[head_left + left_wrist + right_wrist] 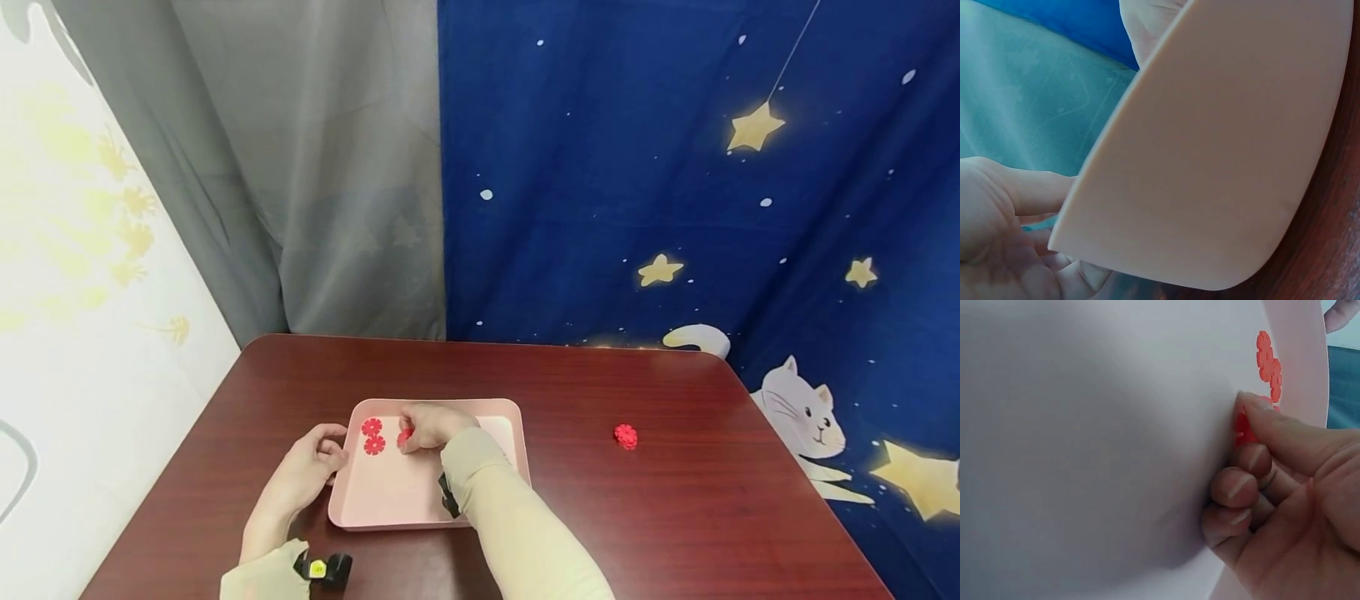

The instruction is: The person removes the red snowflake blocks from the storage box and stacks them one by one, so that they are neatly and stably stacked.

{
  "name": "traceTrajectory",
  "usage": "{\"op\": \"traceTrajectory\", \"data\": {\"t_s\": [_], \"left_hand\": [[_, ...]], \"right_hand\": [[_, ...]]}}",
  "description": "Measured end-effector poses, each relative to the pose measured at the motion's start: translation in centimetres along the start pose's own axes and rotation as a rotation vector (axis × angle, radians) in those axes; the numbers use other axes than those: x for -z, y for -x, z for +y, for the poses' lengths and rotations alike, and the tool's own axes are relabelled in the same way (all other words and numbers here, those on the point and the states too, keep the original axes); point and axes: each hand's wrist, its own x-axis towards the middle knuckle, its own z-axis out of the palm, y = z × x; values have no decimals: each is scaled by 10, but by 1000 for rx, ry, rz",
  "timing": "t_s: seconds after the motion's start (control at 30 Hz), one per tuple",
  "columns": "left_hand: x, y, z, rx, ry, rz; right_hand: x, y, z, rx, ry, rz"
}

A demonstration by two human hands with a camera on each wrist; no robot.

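A shallow pink tray (405, 500) lies on the table, with two red flower-shaped plastic discs (373, 445) side by side near its left wall. My right hand (435, 425) reaches into the tray and pinches another red flower-shaped disc (1244, 430) between thumb and fingertips, just right of that pair. Part of this disc is hidden by the fingers. My left hand (303, 467) is at the outside of the tray's left wall, its fingers loosely bent and touching the wall. In the left wrist view, the tray wall partly covers the fingers of that left hand (1004, 231).
A small pile of red flower-shaped discs (626, 436) sits on the brown table (675, 517), well to the right of the tray. Grey and blue star-patterned curtains (570, 183) hang behind the table's far edge.
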Motion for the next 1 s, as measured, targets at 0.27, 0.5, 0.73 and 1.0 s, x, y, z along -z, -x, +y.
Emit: {"op": "traceTrajectory", "data": {"t_s": [0.27, 0.5, 0.73, 1.0], "left_hand": [[-4, -3, 3, -6, -4, -11], [0, -1, 2, -5, -28, -9], [3, 1, -2, 5, -45, -1], [0, -1, 1, -4, -41, -7]], "right_hand": [[21, 18, 2, 57, -272, -22], [45, 44, 4, 153, -272, 113], [61, 73, 27, 194, -275, 182], [76, 116, 76, 180, -368, 310]]}}
